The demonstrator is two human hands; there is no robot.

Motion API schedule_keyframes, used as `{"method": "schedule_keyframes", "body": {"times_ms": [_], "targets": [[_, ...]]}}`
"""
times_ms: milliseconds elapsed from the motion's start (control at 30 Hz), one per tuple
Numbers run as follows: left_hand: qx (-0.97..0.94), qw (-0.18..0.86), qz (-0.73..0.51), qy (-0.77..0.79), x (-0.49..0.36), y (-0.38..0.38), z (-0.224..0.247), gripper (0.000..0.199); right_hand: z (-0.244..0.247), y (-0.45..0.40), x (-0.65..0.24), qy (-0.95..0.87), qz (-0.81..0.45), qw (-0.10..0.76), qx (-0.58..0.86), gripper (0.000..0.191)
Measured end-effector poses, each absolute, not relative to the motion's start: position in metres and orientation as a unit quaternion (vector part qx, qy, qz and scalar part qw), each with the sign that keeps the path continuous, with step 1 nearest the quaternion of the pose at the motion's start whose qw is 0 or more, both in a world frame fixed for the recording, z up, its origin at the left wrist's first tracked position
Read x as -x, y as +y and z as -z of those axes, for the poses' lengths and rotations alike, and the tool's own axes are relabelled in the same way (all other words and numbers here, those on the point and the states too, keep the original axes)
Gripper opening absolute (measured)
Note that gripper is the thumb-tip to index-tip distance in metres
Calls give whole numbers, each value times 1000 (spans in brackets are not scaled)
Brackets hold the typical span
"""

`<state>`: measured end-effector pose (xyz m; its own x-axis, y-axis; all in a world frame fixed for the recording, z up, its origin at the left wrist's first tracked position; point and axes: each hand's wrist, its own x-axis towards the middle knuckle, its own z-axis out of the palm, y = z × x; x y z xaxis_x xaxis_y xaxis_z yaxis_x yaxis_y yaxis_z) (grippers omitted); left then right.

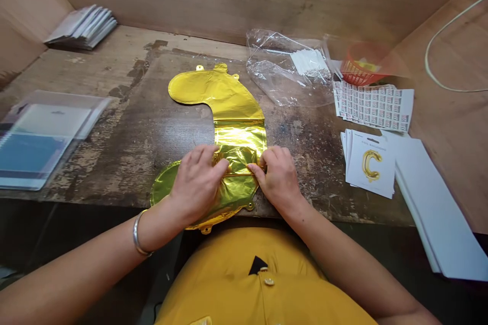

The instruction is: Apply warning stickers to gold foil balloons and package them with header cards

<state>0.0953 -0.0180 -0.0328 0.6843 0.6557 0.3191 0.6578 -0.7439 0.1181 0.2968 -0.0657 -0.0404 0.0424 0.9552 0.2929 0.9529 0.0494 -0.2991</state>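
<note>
A flat gold foil balloon [239,93], curved and creased across its middle, lies on the worn wooden table, its lower end reaching the front edge. My left hand [200,177] is closed on the balloon's left side, thumb pointing inward and fingers curled. On the opposite side my right hand [277,172] pinches the foil's edge between thumb and bent fingers. Between both hands the foil is wrinkled and shiny. Small tabs with holes stick out at the balloon's two ends. Part of the lower curve is hidden behind my left hand and wrist.
Clear plastic sleeves [49,157] lie at left, a stack of packets [86,27] behind. Beyond the balloon is a transparent bag [270,70] with white sticks [310,64]. At right are a red basket [356,73], sticker sheets [396,106], balloon cards [371,162] and white card strips [438,208].
</note>
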Motion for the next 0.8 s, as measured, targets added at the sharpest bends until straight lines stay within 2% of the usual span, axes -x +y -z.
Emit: {"method": "schedule_keyframes", "body": {"times_ms": [67,167,300,400,500,567,633,700,800], "targets": [[939,15,177,-295,-94,-16,36,14,42,-66,-301,-752,9,224,620,11],[963,-45,139,-227,-87,-5,42,22,42,-65,-311,-819,-47,200,536,25],[959,-142,112,-220,-76,10,44,28,36,-65,-316,-809,-116,186,545,46],[953,-158,132,-221,-72,13,47,39,31,-64,-303,-786,-88,189,582,39],[956,-133,151,-214,-70,17,50,40,30,-58,-290,-796,-28,159,584,18],[958,-111,167,-203,-69,23,46,31,26,-56,-288,-816,-17,129,563,18],[955,-93,199,-197,-70,28,31,35,15,-62,-294,-821,-35,121,556,19],[944,-104,246,-195,-78,30,10,42,-2,-78,-309,-800,-69,171,570,19],[894,-168,311,-275,-117,30,-13,40,-29,-117,-355,-691,-127,366,610,27]]}}
